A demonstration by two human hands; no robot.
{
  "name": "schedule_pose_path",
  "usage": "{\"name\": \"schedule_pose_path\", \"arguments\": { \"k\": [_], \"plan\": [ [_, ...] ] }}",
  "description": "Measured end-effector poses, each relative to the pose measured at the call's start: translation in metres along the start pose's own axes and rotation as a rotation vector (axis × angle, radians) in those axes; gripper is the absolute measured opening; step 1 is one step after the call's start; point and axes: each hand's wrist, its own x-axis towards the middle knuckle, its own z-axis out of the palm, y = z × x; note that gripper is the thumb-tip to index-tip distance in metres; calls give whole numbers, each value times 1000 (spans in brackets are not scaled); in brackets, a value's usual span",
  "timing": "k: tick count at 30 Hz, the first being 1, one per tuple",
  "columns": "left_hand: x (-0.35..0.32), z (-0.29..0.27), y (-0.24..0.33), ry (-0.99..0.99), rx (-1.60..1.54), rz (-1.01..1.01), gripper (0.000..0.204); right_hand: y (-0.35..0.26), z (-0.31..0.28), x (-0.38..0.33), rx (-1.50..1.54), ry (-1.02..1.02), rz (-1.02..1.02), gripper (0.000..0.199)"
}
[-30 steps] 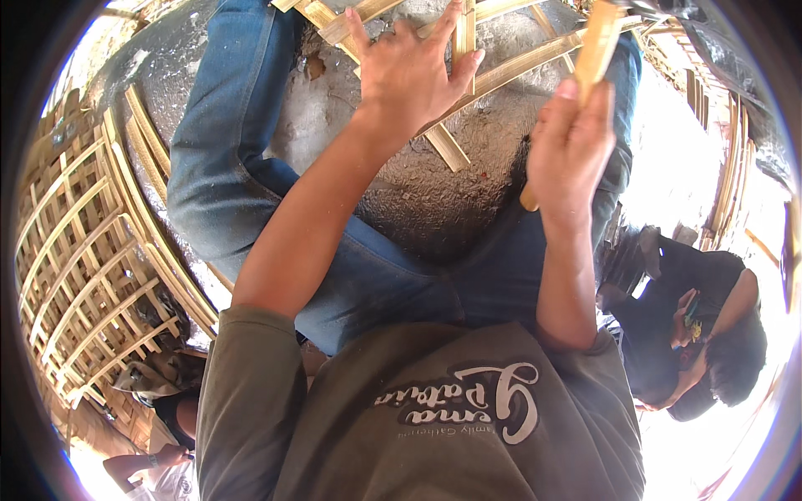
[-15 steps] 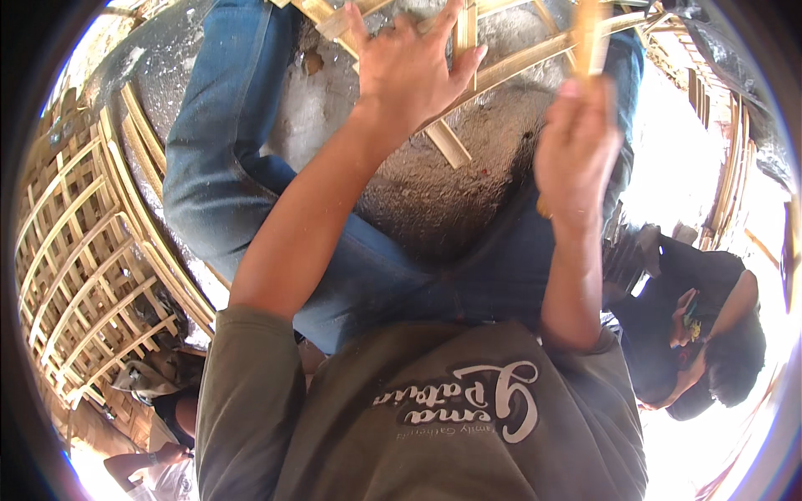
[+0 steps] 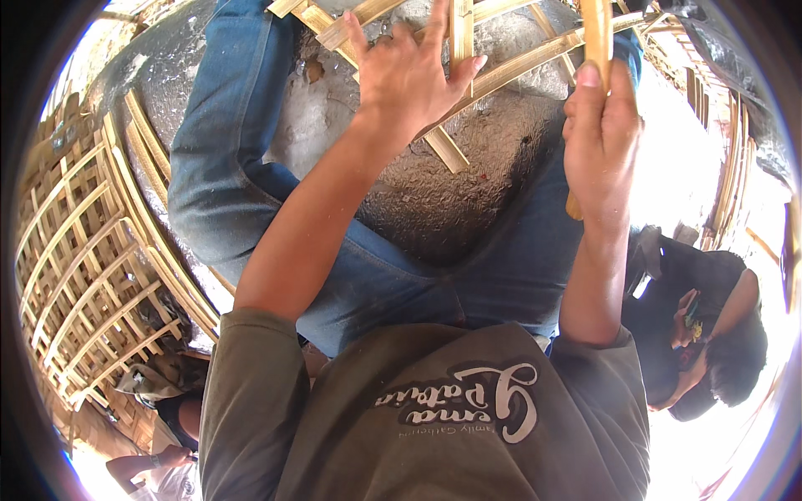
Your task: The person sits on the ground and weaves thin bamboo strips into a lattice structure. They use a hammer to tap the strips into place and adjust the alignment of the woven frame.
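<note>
Crossed bamboo strips [image 3: 518, 68] form an open lattice over the floor between my legs. My left hand [image 3: 405, 83] lies palm down on the lattice, its fingers spread across the strips, the thumb beside an upright strip [image 3: 461, 37]. One strip end [image 3: 447, 150] sticks out towards me beneath my wrist. Off to the right, my right hand [image 3: 603, 142] is closed round a smooth wooden stick [image 3: 596, 35], its thumb laid along it. The stick points away from me and its butt shows below my palm. Its far end is cut off by the picture's upper edge.
A woven bamboo panel [image 3: 83, 267] stands at the left, with long loose strips [image 3: 146, 138] beside it. A person in dark clothes [image 3: 702, 326] sits at the right, close to my elbow. Another person's arm [image 3: 142, 468] shows at lower left. More strips [image 3: 731, 175] lie at far right.
My right hand with the wooden stick has moved to the right and slightly nearer me, and is no longer blurred. My left hand stays spread on the lattice.
</note>
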Motion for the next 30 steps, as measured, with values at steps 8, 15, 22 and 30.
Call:
{"name": "schedule_pose_path", "arguments": {
  "k": [8,15,22,30],
  "plan": [
    [3,-8,1,-54,-55,-7,88,18,23,2,-255,-235,47,15],
    [1,-2,0,28,86,50,86,19,25,-8,-196,-41,-128,15],
    [6,-16,5,-115,19,-49,86,20,25,-13,160,100,32,17],
    [6,-12,0,-201,46,-50,91,17,12,-6,-191,-113,-64,30]
  ]
}}
